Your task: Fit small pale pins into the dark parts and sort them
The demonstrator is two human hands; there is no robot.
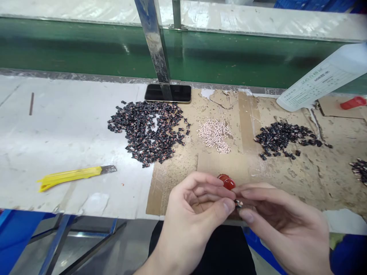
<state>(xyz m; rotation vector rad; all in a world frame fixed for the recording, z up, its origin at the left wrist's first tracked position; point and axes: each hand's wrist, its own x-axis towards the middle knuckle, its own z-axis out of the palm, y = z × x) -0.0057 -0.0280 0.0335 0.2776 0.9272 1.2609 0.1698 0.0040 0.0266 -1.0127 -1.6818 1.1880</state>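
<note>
Near the front edge of the worktable, my left hand [195, 217] pinches a small black part [237, 204] with pale, copper-toned ends between thumb and forefinger. My right hand [289, 217] meets it from the other side, fingers curled in and tips right at the part; whatever they grip is too small and covered to make out. Just behind the fingertips sits a glossy red round object [227, 181], partly hidden by my left hand. Beyond lie a heap of tiny pale copper-coloured pieces [215, 134], a large pile of black parts [151, 133] and a smaller black pile [282, 138].
A yellow utility knife [71, 176] lies at left, blade exposed. A phone [168, 93] rests against the metal post [156, 46]. At right, a white bottle [323, 76] leans beside a red cap [353, 102]. More black parts [359, 170] lie at the right edge.
</note>
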